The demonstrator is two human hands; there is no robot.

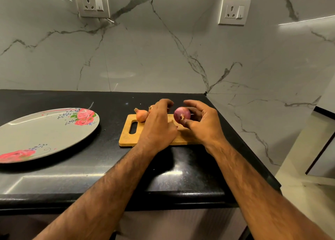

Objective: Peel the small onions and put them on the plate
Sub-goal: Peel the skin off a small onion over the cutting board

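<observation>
The hands work over a rectangular wooden cutting board on the glossy black stone table. The right hand grips a round purple-red onion between thumb and curled fingers, lifted just above the board with its dry root tuft facing the camera. The left hand reaches across the board with fingers bent downward at the far edge; whether it grasps anything there cannot be told. A pale tan small onion lies at the board's far left corner, beside the handle slot, and an orange-brown onion shows only partly behind the left hand's fingers. All visible onions appear to be in their skins.

Risks, as judged from this position: the round onion is held by a light fingertip grip and could slip and roll off the table's near right edge; the left hand's knuckles could nudge the tan onion off the board's corner; a papery skin may tear in small scraps, not one sheet.

Containers: the oval grey plate with red rose print sits well apart, to the left on the table, and holds no onions.
</observation>
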